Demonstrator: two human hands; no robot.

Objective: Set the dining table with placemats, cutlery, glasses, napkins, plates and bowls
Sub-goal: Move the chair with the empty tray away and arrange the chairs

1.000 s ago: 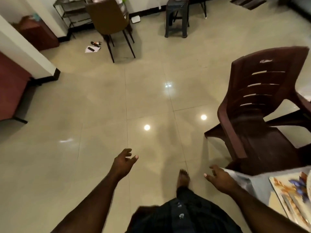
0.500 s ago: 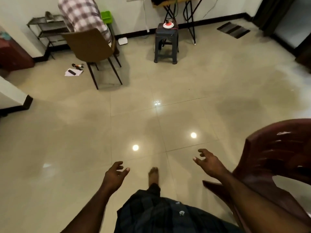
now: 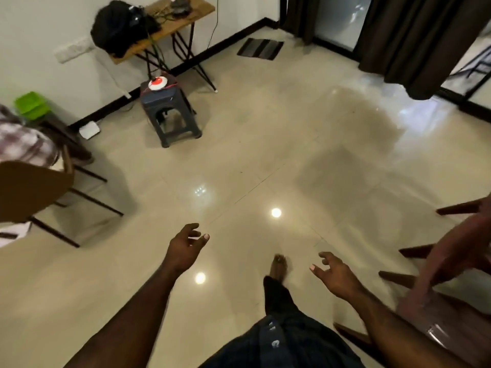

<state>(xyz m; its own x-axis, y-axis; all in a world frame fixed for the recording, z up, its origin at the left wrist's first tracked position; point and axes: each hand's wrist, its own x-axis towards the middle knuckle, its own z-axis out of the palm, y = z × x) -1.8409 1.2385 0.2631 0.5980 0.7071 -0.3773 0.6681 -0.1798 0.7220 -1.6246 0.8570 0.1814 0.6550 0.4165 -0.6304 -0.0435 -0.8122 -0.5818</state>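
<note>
shiny beige tile floor (image 3: pixel 265 144) with ceiling-light glare, dark stool (image 3: pixel 170 112) near the white wall (image 3: pixel 39 27), wooden table (image 3: pixel 170 25) behind the stool, dark curtains (image 3: pixel 414 35) far right of it

Both hands hang empty over the glossy tiled floor (image 3: pixel 265 144), the left hand (image 3: pixel 186 247) and right hand (image 3: pixel 335 274) with loosely curled fingers. A maroon plastic chair (image 3: pixel 449 282) stands at the right edge; a dark stool (image 3: pixel 170 112) stands near the far wall.
</note>
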